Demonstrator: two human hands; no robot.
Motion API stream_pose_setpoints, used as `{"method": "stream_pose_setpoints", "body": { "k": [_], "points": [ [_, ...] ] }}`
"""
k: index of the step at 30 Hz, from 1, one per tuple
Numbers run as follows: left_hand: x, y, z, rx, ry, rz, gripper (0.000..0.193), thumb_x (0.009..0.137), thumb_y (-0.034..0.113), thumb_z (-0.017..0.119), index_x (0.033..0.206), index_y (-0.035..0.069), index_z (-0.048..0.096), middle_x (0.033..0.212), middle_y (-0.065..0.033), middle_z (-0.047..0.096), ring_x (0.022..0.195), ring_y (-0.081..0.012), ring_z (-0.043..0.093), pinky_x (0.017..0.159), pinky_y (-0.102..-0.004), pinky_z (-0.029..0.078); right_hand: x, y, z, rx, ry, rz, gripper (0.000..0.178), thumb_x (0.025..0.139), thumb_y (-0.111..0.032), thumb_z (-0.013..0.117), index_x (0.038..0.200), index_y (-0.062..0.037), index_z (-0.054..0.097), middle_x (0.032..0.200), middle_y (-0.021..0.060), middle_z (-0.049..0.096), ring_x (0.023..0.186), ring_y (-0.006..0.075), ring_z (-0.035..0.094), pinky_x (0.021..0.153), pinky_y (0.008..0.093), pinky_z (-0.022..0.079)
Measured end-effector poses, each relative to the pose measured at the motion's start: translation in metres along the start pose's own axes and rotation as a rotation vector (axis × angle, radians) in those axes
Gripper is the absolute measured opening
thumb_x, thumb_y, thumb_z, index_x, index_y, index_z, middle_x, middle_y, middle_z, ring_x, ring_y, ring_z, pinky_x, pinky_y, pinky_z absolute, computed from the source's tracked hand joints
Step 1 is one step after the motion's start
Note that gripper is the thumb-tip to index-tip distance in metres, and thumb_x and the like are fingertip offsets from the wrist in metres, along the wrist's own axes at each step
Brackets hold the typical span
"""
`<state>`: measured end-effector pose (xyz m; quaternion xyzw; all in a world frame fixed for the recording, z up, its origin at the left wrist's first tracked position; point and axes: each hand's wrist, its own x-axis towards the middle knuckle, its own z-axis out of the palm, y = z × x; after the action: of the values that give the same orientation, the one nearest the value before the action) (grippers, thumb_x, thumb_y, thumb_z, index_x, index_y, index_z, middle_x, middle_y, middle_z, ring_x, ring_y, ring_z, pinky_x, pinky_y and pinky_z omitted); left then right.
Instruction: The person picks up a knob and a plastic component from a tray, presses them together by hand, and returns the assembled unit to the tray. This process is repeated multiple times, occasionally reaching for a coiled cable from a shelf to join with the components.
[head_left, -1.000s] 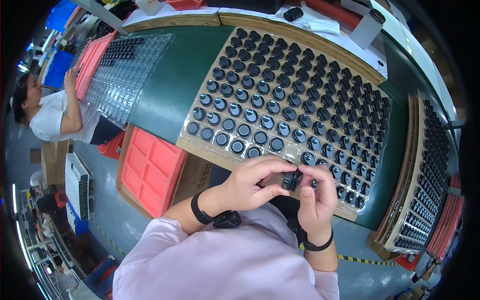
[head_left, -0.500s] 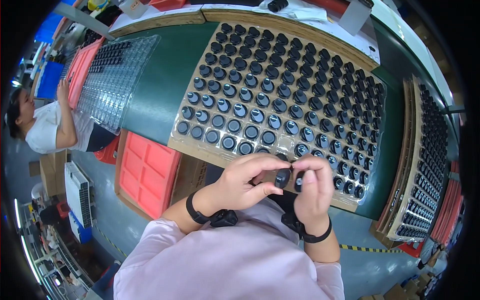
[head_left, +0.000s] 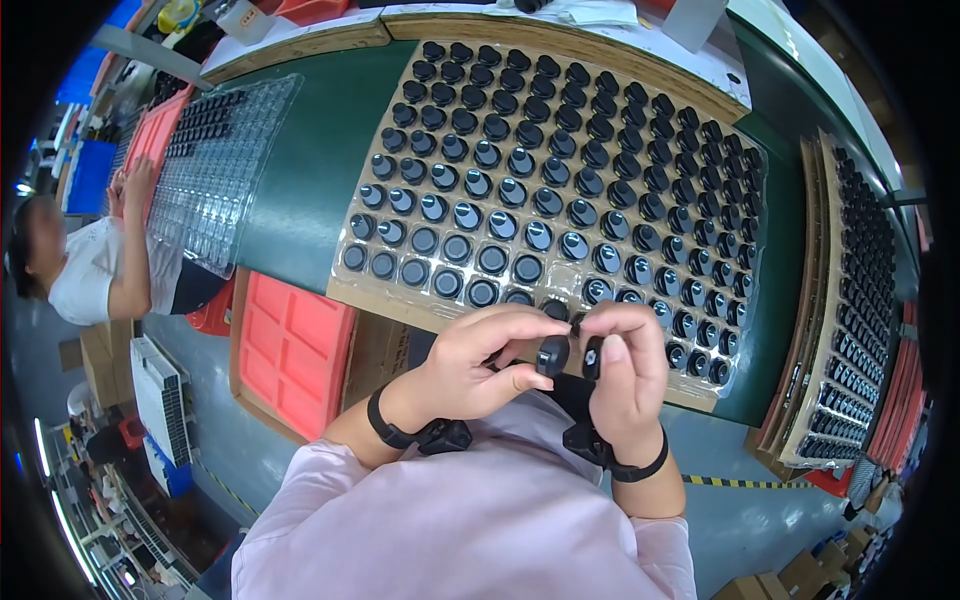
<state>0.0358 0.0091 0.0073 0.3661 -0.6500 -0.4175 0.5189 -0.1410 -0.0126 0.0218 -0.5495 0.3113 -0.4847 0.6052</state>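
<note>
Just beyond my chest, both hands are raised close together over the near edge of a clear plastic tray (head_left: 570,280). Between the thumb and fingers of my left hand (head_left: 490,365) is a black rounded cap-like part (head_left: 552,356). My right hand (head_left: 630,370) pinches a smaller black piece (head_left: 593,357) with a light spot on it. A narrow gap separates the two pieces. Rows of black round parts (head_left: 520,162) fill the tray, many with a glossy oval face; some near the left front have matte round tops. My fingers hide part of the front row.
The tray lies on cardboard on a green table (head_left: 310,190). Stacked loaded trays (head_left: 850,300) stand at the right. A red compartmented tray (head_left: 295,350) sits in a box at lower left. Another person (head_left: 95,260) works at the far left beside a clear tray (head_left: 225,160).
The two held pieces stay in my fingers, the right one turned slightly so its light spot shows more. My view has shifted a little. The other person's hands have moved.
</note>
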Motion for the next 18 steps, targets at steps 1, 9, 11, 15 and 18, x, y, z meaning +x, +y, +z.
{"method": "stream_pose_setpoints", "body": {
  "k": [1, 9, 11, 15, 18],
  "points": [
    [0.0, 0.001, -0.001, 0.008, -0.002, -0.016, 0.046, 0.082, 0.03, 0.074, 0.113, 0.0, 0.061, 0.095, -0.0102, 0.065, 0.053, -0.0067, 0.042, 0.05, -0.0218, 0.037, 0.001, 0.001, -0.004, -0.031, -0.038, -0.029, 0.025, 0.094, -0.018, 0.054, 0.109, 0.0015, 0.049, 0.087, 0.0041, 0.052, 0.075, 0.011, 0.049, 0.072, 0.0248, 0.042],
    [0.002, 0.004, -0.003, 0.06, 0.024, -0.043, 0.047, 0.083, 0.034, 0.072, 0.112, -0.001, 0.061, 0.095, -0.0096, 0.064, 0.055, -0.0066, 0.043, 0.051, -0.0219, 0.037, 0.004, -0.001, -0.008, -0.336, -0.09, -0.172, 0.031, 0.084, -0.017, 0.068, 0.107, -0.0004, 0.055, 0.087, 0.0088, 0.056, 0.075, 0.0185, 0.053, 0.068, 0.0293, 0.043],
    [0.001, 0.002, -0.004, 0.068, 0.017, -0.059, 0.048, 0.084, 0.036, 0.07, 0.112, -0.002, 0.061, 0.095, -0.0094, 0.064, 0.056, -0.0067, 0.044, 0.052, -0.022, 0.038, 0.006, -0.005, -0.005, -0.473, -0.078, -0.224, 0.03, 0.079, -0.013, 0.071, 0.104, -0.0016, 0.058, 0.088, 0.0108, 0.058, 0.075, 0.0227, 0.053, 0.067, 0.0312, 0.044],
    [-0.004, -0.002, -0.006, 0.049, -0.012, -0.097, 0.049, 0.087, 0.039, 0.066, 0.113, -0.003, 0.061, 0.094, -0.0095, 0.064, 0.061, -0.007, 0.047, 0.055, -0.0213, 0.038, 0.009, -0.001, -0.01, -0.577, -0.142, -0.347, 0.028, 0.079, -0.014, 0.071, 0.101, -0.0013, 0.059, 0.091, 0.0108, 0.055, 0.081, 0.0207, 0.051, 0.072, 0.0297, 0.042],
    [-0.002, -0.002, -0.009, 0.064, -0.028, -0.132, 0.054, 0.09, 0.043, 0.06, 0.117, -0.004, 0.058, 0.094, -0.0094, 0.064, 0.061, -0.007, 0.044, 0.057, -0.0204, 0.037, 0.012, -0.001, -0.009, -0.595, -0.126, -0.318, 0.027, 0.078, -0.012, 0.071, 0.101, -0.0015, 0.059, 0.092, 0.0114, 0.056, 0.083, 0.0223, 0.052, 0.072, 0.0304, 0.043]
  ]
}}
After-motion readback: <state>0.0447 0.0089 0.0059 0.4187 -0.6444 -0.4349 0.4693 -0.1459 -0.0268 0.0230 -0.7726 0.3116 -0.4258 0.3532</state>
